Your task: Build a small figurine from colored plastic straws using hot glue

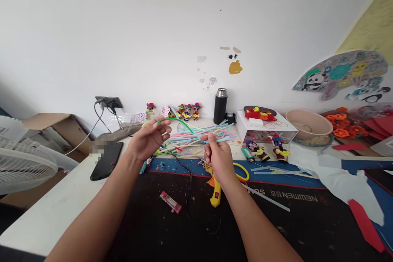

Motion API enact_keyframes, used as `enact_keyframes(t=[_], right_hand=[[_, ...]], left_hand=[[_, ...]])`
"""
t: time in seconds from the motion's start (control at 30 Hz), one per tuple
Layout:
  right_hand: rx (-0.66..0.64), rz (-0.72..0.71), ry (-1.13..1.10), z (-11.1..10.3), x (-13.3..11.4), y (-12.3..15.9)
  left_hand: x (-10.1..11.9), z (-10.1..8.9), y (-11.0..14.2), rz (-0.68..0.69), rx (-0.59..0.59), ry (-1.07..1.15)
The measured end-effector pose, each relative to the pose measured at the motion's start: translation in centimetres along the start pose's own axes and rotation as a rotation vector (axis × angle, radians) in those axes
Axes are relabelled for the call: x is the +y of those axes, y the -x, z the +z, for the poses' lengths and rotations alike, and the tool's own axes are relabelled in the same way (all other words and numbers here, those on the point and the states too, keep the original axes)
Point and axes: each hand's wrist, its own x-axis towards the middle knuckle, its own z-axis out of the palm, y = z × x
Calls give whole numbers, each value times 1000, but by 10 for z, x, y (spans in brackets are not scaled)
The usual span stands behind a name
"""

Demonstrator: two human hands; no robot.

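My left hand is loosely curled, palm partly showing, with the end of a green pipe cleaner at its fingertips. That pipe cleaner arches across to my right hand, whose thumb and index finger are pinched together. A light blue pipe cleaner sticks out to the right of the pinch; whether it joins the green one is hidden. Below my right hand lies a yellow glue gun, partly covered by it. Behind both hands is a loose pile of pastel pipe cleaners.
A pink lighter and a cord lie on the black mat. Yellow-handled scissors are beside my right wrist. Farther back stand small figures, a black thermos and a white box. A phone and fan are left.
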Motion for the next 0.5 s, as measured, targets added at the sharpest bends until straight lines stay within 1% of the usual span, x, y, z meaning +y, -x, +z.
enact_keyframes(t=[0.07,0.17,0.23,0.33,0.5], right_hand=[[-4,1,6,0,0,0],[-7,7,20,0,-1,1],[-10,16,35,1,-1,2],[-13,28,63,1,0,4],[-4,42,95,3,4,3]], left_hand=[[-7,-6,1,40,75,134],[-12,-11,4,25,172,237],[-12,-13,6,35,180,283],[-13,-13,9,68,155,301],[-27,-12,10,-33,166,183]])
